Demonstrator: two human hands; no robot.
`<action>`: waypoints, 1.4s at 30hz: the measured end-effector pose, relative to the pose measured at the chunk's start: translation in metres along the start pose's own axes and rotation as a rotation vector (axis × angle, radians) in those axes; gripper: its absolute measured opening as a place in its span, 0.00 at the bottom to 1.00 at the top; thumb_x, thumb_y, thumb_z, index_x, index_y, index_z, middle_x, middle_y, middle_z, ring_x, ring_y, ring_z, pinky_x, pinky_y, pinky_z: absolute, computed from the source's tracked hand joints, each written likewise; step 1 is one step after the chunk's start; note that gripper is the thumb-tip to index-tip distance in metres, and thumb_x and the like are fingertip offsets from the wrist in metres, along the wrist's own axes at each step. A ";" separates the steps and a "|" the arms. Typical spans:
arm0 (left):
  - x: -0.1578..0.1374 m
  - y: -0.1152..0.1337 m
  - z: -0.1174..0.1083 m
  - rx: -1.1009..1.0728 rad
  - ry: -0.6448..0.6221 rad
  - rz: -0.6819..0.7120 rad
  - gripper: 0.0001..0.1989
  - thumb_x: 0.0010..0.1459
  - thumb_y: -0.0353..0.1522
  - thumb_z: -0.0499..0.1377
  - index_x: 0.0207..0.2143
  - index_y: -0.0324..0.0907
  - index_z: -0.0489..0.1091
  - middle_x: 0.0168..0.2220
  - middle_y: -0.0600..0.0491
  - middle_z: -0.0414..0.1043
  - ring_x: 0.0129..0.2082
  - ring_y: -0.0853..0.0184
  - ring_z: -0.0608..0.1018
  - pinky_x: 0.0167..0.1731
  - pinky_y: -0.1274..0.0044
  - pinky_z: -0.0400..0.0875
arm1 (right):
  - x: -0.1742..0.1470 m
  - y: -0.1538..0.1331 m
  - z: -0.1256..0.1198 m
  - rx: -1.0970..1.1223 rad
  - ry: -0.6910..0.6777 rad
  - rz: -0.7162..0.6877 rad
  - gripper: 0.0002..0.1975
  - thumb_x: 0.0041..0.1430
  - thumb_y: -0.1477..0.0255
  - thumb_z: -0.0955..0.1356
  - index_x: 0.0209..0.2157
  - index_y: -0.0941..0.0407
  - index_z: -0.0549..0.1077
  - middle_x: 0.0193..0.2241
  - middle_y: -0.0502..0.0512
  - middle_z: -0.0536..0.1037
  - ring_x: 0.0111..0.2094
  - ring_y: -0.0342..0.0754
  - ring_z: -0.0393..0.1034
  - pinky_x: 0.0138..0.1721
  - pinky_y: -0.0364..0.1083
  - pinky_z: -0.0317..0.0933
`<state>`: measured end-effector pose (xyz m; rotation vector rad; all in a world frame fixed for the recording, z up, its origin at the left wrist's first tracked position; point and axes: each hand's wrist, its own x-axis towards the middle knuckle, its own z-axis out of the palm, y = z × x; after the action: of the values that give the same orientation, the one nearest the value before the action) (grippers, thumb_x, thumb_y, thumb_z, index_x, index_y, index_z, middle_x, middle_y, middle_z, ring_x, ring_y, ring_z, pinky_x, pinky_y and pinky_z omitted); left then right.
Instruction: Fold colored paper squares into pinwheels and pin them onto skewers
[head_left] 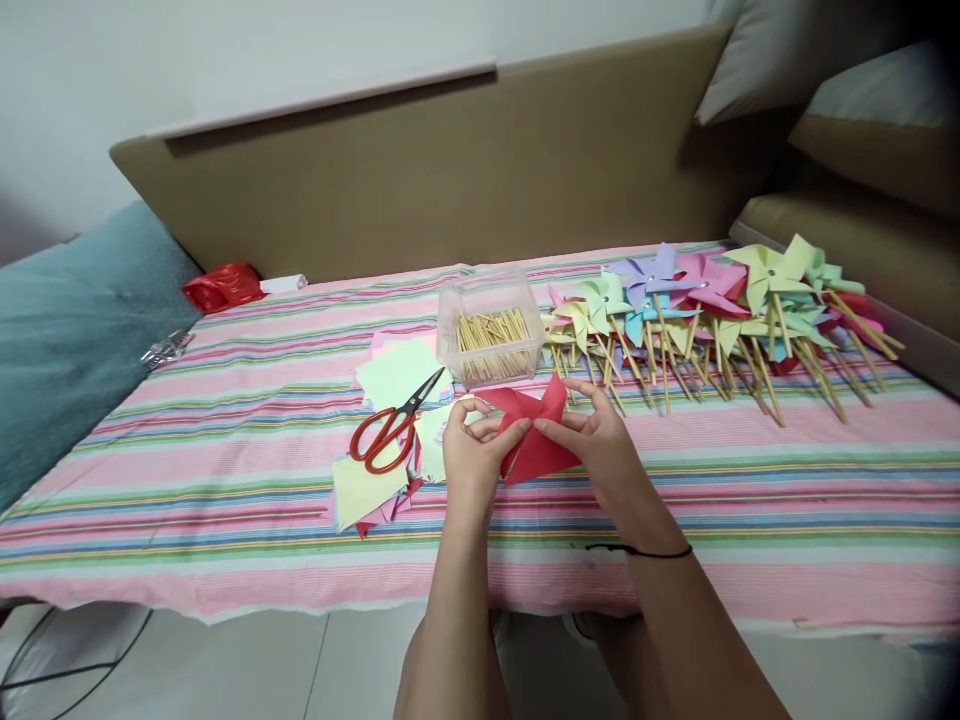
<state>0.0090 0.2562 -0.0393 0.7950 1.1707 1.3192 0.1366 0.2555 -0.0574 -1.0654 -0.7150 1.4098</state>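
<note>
Between both hands is a red paper pinwheel, partly folded, with some corners bent in toward its middle. My left hand pinches its left side, thumb at the centre. My right hand grips it from the right, its thumb also at the centre. Beyond the hands stands a clear plastic box holding many short wooden sticks. Left of my left hand, red-handled scissors lie across loose paper squares. What lies under my fingertips is hidden.
Finished pinwheels on sticks lie heaped at the right. A red plastic bag and a small white box sit at the far left. A striped cloth covers the surface, with a brown backboard behind and cushions at both sides.
</note>
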 end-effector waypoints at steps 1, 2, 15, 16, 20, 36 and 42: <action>0.000 0.000 0.000 0.004 -0.013 -0.002 0.25 0.38 0.31 0.70 0.32 0.44 0.55 0.20 0.59 0.75 0.14 0.74 0.71 0.17 0.84 0.65 | 0.000 0.000 0.000 -0.003 0.015 -0.010 0.38 0.36 0.69 0.78 0.49 0.53 0.60 0.27 0.53 0.82 0.28 0.50 0.77 0.32 0.48 0.69; 0.000 0.000 0.000 0.006 -0.028 -0.006 0.25 0.39 0.31 0.70 0.32 0.44 0.55 0.20 0.59 0.75 0.14 0.74 0.71 0.16 0.84 0.64 | -0.001 0.001 0.000 -0.004 0.030 -0.020 0.38 0.36 0.69 0.78 0.49 0.53 0.60 0.27 0.52 0.82 0.27 0.50 0.77 0.32 0.48 0.69; 0.006 -0.008 -0.007 0.048 -0.069 0.007 0.27 0.37 0.32 0.69 0.34 0.46 0.54 0.20 0.58 0.76 0.16 0.70 0.74 0.19 0.81 0.66 | 0.002 0.004 -0.002 -0.052 0.055 -0.013 0.39 0.36 0.67 0.78 0.50 0.51 0.59 0.26 0.50 0.81 0.27 0.53 0.77 0.31 0.51 0.70; 0.006 -0.008 -0.006 0.046 -0.067 0.013 0.27 0.37 0.32 0.69 0.34 0.46 0.54 0.20 0.58 0.76 0.16 0.70 0.74 0.19 0.81 0.66 | 0.002 0.003 -0.002 -0.051 0.058 -0.016 0.39 0.36 0.67 0.78 0.50 0.51 0.59 0.26 0.50 0.81 0.27 0.53 0.77 0.31 0.51 0.70; 0.005 -0.008 -0.005 0.054 -0.077 0.031 0.26 0.39 0.31 0.68 0.35 0.45 0.54 0.20 0.57 0.76 0.16 0.71 0.73 0.19 0.82 0.66 | 0.001 0.003 -0.002 -0.039 0.063 -0.022 0.37 0.38 0.69 0.78 0.49 0.52 0.60 0.27 0.51 0.82 0.27 0.51 0.76 0.31 0.49 0.69; 0.007 -0.009 -0.005 0.064 -0.012 0.063 0.26 0.37 0.31 0.67 0.33 0.46 0.52 0.20 0.58 0.75 0.15 0.71 0.73 0.19 0.82 0.65 | 0.002 0.003 -0.004 -0.059 -0.010 0.016 0.41 0.37 0.68 0.78 0.52 0.52 0.57 0.27 0.51 0.82 0.29 0.53 0.78 0.34 0.50 0.70; 0.008 -0.010 -0.007 0.073 -0.024 -0.023 0.30 0.35 0.32 0.68 0.38 0.46 0.55 0.20 0.60 0.74 0.16 0.73 0.72 0.19 0.83 0.64 | 0.001 0.002 -0.005 -0.107 -0.017 0.018 0.42 0.36 0.67 0.77 0.53 0.52 0.57 0.24 0.50 0.81 0.28 0.54 0.78 0.32 0.50 0.69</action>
<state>0.0041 0.2612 -0.0526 0.8458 1.2118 1.2509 0.1402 0.2554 -0.0614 -1.1465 -0.8031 1.4100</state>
